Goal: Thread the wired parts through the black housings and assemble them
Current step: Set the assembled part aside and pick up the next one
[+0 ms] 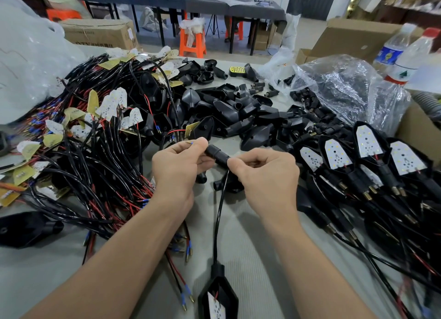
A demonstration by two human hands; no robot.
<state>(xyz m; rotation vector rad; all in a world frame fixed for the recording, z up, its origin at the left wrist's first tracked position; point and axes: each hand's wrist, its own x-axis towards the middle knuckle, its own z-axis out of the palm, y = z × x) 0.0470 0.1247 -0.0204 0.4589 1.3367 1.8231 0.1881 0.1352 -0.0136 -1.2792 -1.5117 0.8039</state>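
Observation:
My left hand [176, 168] pinches the end of a small black tubular connector [216, 153], with wire tips poking out past my fingers. My right hand [265, 173] pinches the black cable at the connector's other end. That black cable [218, 218] runs down toward me to a black housing [217, 292] holding a white LED board, lying near the bottom edge. A tangle of wired LED boards [100, 132] lies on the left. Loose black housings [229, 108] are heaped in the middle.
Finished assemblies with white boards [367, 158] lie in rows at the right. A clear bag of small black parts [343, 84] sits behind them, next to two water bottles [405, 53] and a cardboard box [353, 37]. Orange stools and tables stand farther back.

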